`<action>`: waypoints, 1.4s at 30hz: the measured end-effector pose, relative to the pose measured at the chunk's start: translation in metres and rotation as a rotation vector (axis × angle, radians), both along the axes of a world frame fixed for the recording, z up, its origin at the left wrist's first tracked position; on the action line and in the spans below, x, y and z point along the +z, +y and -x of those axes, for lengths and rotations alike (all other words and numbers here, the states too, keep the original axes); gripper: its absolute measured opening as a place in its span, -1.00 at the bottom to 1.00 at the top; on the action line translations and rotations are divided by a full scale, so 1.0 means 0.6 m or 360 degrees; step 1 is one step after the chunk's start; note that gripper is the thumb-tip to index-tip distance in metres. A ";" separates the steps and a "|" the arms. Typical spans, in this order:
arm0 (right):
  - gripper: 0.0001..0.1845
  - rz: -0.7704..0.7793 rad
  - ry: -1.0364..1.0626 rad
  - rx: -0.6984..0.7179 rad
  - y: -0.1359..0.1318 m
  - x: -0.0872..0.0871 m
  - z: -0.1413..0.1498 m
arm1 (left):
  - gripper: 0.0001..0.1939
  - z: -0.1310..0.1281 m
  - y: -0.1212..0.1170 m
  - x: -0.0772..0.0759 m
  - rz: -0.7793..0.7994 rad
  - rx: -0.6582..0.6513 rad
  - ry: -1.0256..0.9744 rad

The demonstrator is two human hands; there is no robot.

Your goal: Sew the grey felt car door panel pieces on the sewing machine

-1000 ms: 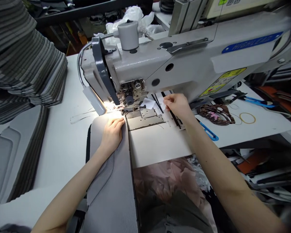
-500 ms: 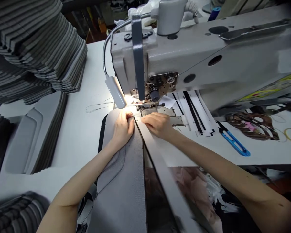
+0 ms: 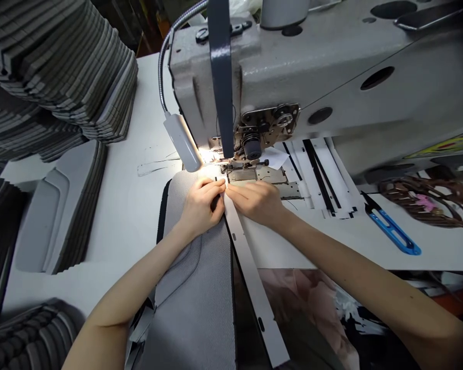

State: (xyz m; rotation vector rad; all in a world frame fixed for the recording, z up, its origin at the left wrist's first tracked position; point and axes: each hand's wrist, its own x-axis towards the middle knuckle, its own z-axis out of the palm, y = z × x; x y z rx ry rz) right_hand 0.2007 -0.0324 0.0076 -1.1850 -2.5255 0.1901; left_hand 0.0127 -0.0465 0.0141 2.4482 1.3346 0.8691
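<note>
A grey padded fabric panel (image 3: pixel 196 303) with a dark edge lies under the sewing machine's (image 3: pixel 200 82) needle area and hangs over the table's front. Along its right edge runs a long white strip (image 3: pixel 250 267) with small dark slots and a black border. My left hand (image 3: pixel 202 205) rests on the panel, fingers curled and pinching at its edge beside the strip. From the other side, my right hand (image 3: pixel 258 201) pinches the strip's upper end. Both hands' fingertips nearly meet just in front of the presser foot (image 3: pixel 226 168); the exact grip is partly hidden.
Tall stacks of grey panels (image 3: pixel 81 72) stand at the left, with more shaped panels (image 3: pixel 46 216) nearer. Right of the needle lie white and black strips (image 3: pixel 320 174), blue thread snips (image 3: pixel 393 226) and a brown hair claw (image 3: pixel 428 198). A lamp (image 3: pixel 183 144) lights the needle.
My left hand has shifted slightly right, its fingertips now close to the right hand's. The white strip has settled against the panel edge, its lower end now visible. The view has moved closer.
</note>
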 end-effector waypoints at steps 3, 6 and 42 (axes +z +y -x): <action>-0.56 0.0038 -0.0035 0.0017 -0.003 0.003 -0.003 | -0.80 0.002 0.001 0.000 0.0023 -0.0020 -0.0016; -0.59 0.0115 -0.0031 0.0011 -0.003 0.013 -0.001 | -0.80 0.002 0.002 0.004 0.0097 -0.0032 -0.0009; -0.36 0.1091 0.0460 -0.0414 -0.102 0.027 0.039 | -0.75 -0.008 0.035 0.004 -0.0150 -0.0022 0.0441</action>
